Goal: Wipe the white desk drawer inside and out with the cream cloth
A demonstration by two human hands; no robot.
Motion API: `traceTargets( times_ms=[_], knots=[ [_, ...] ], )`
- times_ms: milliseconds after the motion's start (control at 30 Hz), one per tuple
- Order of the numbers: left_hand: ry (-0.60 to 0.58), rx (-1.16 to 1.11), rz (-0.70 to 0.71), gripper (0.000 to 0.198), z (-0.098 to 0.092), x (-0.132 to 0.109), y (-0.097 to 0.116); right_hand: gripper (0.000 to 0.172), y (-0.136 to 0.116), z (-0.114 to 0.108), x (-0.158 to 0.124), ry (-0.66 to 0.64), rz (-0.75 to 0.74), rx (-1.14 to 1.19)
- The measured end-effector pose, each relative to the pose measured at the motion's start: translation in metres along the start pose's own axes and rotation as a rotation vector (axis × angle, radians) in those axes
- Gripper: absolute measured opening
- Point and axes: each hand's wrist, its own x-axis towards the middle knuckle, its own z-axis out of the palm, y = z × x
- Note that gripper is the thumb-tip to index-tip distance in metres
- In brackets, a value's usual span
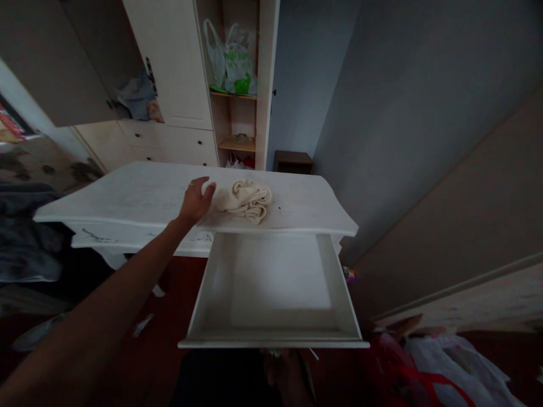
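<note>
A crumpled cream cloth [250, 199] lies bunched on the white tabletop. At its left end is my left hand [197, 200], thumb and fingers curled around a pale part of the cloth. Below the tabletop, an open white drawer [280, 342] is pulled out towards me, with nothing seen inside it. Under the drawer's front edge, in deep shadow, my right hand [283, 368] has its fingers bent. Something small and pale shows at those fingers, but the drawer front and the dark hide what it is.
The white table [127, 189] stretches left. Behind it stands a white cabinet [178, 68] with a plastic bag [240, 65] on an open shelf. A grey wall [416, 124] rises at right. Bags [453, 362] lie on the floor at lower right; dark clothing [25, 237] sits at left.
</note>
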Motion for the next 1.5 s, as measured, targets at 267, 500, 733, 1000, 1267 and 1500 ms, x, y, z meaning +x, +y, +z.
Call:
traceTargets(
  times_ms=[267,500,733,1000,1267,1500],
  knots=[
    [-0.218,0.423,-0.178,0.041,-0.033,-0.038,-0.039,0.063,0.002,0.006,-0.009,-0.078,0.003,0.287],
    [-0.094,0.497,-0.234,0.042,-0.028,-0.048,-0.031,0.054,-0.006,0.012,-0.021,-0.049,0.044,0.36],
    [-0.088,0.485,-0.242,0.044,-0.025,-0.048,-0.036,0.05,-0.011,0.016,-0.027,0.015,-0.013,0.364],
    [-0.089,0.472,-0.235,0.043,-0.027,-0.05,-0.033,0.05,-0.044,0.026,-0.035,0.176,-0.011,0.328],
    [-0.079,0.442,-0.246,0.041,-0.025,-0.05,-0.034,0.052,-0.061,0.031,-0.033,0.186,-0.021,0.282],
    [-0.095,0.425,-0.256,0.04,-0.028,-0.052,-0.03,0.051,-0.073,0.025,-0.003,0.253,-0.075,0.323]
  ],
)
